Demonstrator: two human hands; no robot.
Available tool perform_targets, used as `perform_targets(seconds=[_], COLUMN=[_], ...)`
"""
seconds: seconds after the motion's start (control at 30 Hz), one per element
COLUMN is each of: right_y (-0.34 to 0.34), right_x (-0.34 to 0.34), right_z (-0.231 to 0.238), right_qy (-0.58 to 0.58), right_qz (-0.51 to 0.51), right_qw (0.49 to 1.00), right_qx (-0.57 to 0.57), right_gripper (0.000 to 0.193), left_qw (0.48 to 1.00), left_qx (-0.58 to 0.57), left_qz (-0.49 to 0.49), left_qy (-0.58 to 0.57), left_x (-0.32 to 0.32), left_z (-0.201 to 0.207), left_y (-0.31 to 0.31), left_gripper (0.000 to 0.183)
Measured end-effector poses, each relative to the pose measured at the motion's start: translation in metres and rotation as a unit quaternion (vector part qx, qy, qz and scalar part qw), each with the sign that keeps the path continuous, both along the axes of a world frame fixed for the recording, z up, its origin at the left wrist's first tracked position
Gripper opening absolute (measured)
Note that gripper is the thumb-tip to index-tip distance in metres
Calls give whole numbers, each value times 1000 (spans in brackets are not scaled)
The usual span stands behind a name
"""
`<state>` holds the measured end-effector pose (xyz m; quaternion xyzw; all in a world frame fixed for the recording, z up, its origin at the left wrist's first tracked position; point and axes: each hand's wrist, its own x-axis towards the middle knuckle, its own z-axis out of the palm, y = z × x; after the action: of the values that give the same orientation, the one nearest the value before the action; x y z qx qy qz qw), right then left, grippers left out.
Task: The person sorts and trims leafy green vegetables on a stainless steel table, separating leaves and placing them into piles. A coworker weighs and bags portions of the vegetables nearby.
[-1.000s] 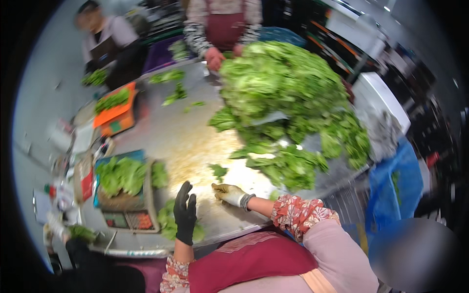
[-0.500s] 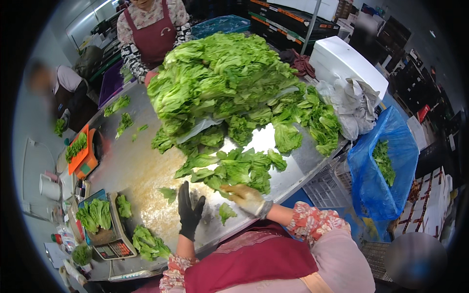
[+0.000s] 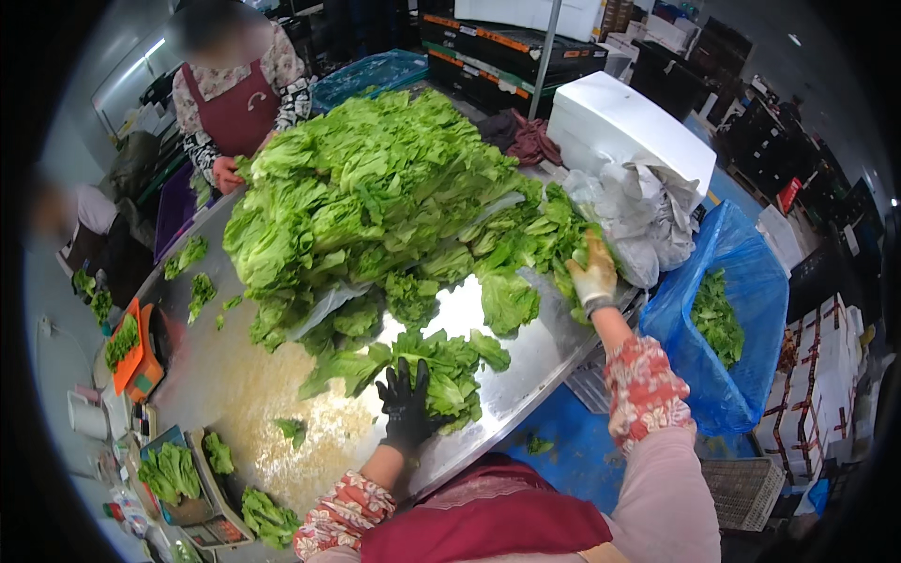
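Your left hand (image 3: 405, 405), in a black glove, lies on the near side of the large lettuce heap (image 3: 366, 188), palm down over a smaller pile of lettuce leaves (image 3: 458, 368). Its fingers are spread and point toward the heap; your forearm slants up to it from your body, its floral sleeve (image 3: 345, 514) ending short of the wrist.

Your right hand (image 3: 593, 272), in a pale glove with yellowed fingers, is at the right end of the heap, beside its trailing leaves (image 3: 549, 230). That arm reaches farther out than the left, the fingers pointing away from you and the thumb toward the leaves; you cannot tell here whether they pinch any.

The heap sits on the metal counter (image 3: 239, 399). To the right of the heap are crumpled grey plastic bags (image 3: 643, 220) and, farther right, a blue plastic bag (image 3: 671, 324) with greens inside. Toward you and left of the heap, a scale (image 3: 225, 530) bears more lettuce (image 3: 171, 472). At the heap's far left edge, a co-worker's pink-gloved hand (image 3: 226, 174) is just beside the leaves.
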<state>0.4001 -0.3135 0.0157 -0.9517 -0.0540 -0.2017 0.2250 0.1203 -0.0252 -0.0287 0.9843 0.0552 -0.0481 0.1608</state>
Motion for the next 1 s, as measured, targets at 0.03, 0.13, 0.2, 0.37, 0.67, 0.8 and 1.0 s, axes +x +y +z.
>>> perform_targets(seconds=[0.03,0.13,0.2,0.37,0.67,0.8,1.0], right_y=[-15,-40,-39,33,5,-1,-20], right_x=[17,40,26,-40,94,169,87], right_z=[-14,-44,-84,-60,21,-61,-120], right_qy=[37,332,204,257,239,6,178], right_qz=[-61,-88,-67,121,183,164,360], right_qw=[997,936,977,955,951,984,902], right_qx=[11,72,-9,-80,-76,-66,160], right_gripper=[70,78,63,61,40,49,53], left_qw=[1000,999,997,990,993,991,987], left_qx=[8,-21,-53,-104,-72,-84,-82], left_qz=[7,1,-27,-52,-3,32,76], left_qy=[0,-30,-48,-85,-90,-102,-118], left_x=[4,23,40,87,163,165,189], left_z=[-2,-8,-14,-6,-2,-2,-10], left_y=[-5,-18,-23,-56,-127,-140,-171], left_gripper=[117,115,115,108,111,112,115])
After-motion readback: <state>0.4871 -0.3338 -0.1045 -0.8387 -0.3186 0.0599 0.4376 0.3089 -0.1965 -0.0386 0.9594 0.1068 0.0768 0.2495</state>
